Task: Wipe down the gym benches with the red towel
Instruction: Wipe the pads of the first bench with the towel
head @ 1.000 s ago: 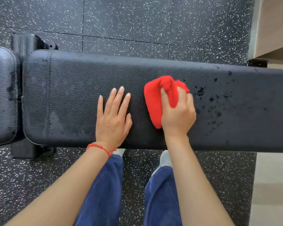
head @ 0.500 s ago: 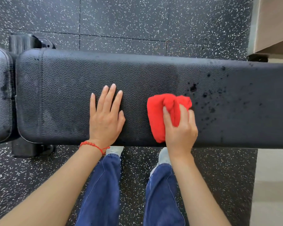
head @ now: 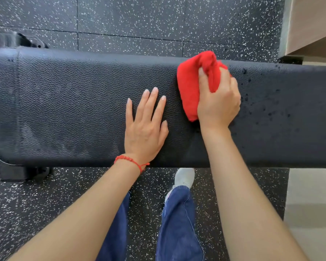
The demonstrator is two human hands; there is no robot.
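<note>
A long black padded gym bench (head: 64, 110) runs across the view from left to right. My right hand (head: 218, 102) grips a bunched red towel (head: 190, 87) and presses it on the pad close to its far edge. Flat on the pad just left of the towel lies my left hand (head: 145, 127), fingers straight and together, a red string bracelet on the wrist. Dark wet spots (head: 271, 112) dot the pad to the right of the towel.
The floor is black rubber tile with white specks (head: 139, 19). A black bench foot (head: 23, 174) shows at the lower left. A pale wooden wall and light floor (head: 312, 204) border the right side. My jeans and one white shoe (head: 184, 178) stand by the bench's near edge.
My right hand has pushed the red towel from the pad's near edge to its far edge and further right. The view has shifted right along the bench; my left hand stays flat.
</note>
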